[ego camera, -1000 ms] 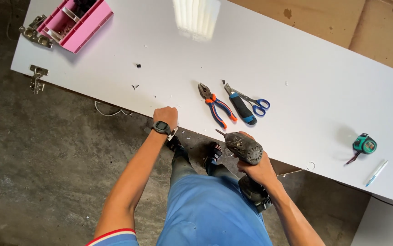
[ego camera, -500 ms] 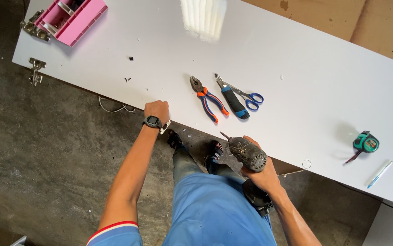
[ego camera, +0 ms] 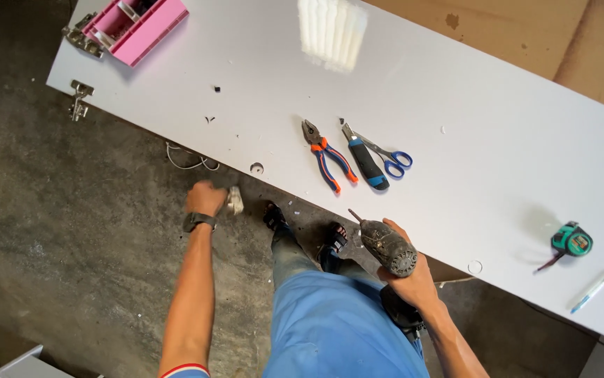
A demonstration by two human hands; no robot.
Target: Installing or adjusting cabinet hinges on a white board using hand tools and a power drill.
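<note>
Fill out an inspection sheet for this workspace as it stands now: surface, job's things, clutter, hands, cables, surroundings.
Surface: long white board, lying flat, with two round holes near its front edge and small chips scattered on it.
Job's things: dark, worn power drill; small pale piece, blurred.
Clutter: orange-handled pliers, utility knife, blue-handled scissors, teal tape measure, pen, pink box, metal hinges.
Hands: right hand grips the drill; left hand, wearing a watch, closed beside the pale piece, off the board's edge.
Cables: thin pale wire looped on the floor under the board's edge.
Surroundings: grey concrete floor; brown sheets behind.
</note>
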